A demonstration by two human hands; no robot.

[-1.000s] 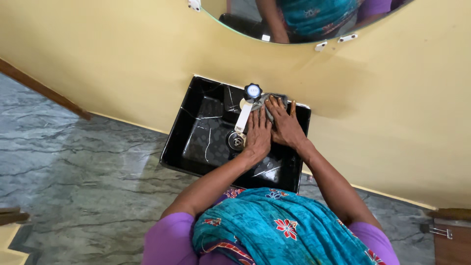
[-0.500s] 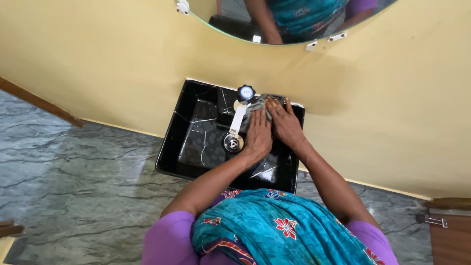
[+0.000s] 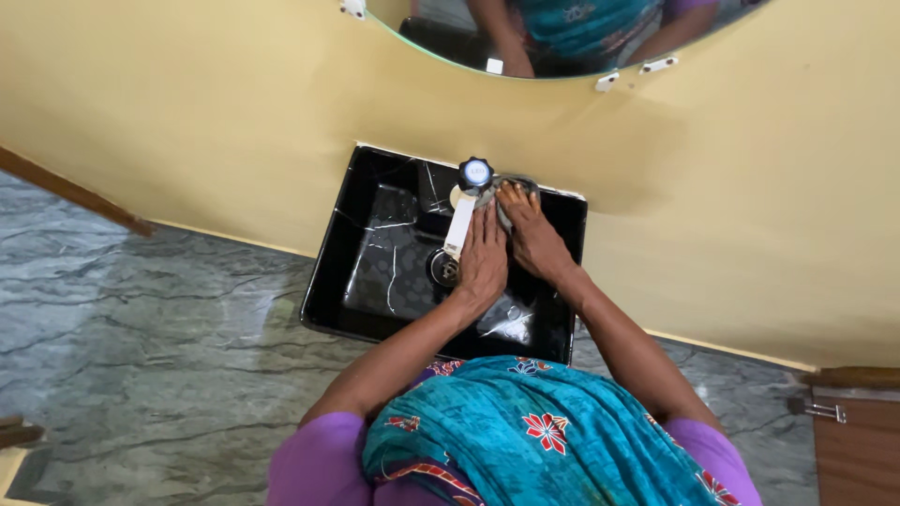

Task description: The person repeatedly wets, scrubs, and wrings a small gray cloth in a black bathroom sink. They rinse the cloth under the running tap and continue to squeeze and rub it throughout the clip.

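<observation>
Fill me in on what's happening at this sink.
A person stands over a black wash basin fixed to a yellow wall. Both hands press a grey cloth against the basin's back rim, right beside the tap. The left hand lies flat next to the white spout, the right hand beside it on the cloth. A mirror hangs above.

left hand [image 3: 484,258]: slid up beside the white spout [image 3: 460,225]
right hand [image 3: 532,236]: pushed the grey cloth [image 3: 503,192] nearer the tap knob [image 3: 475,173]
</observation>
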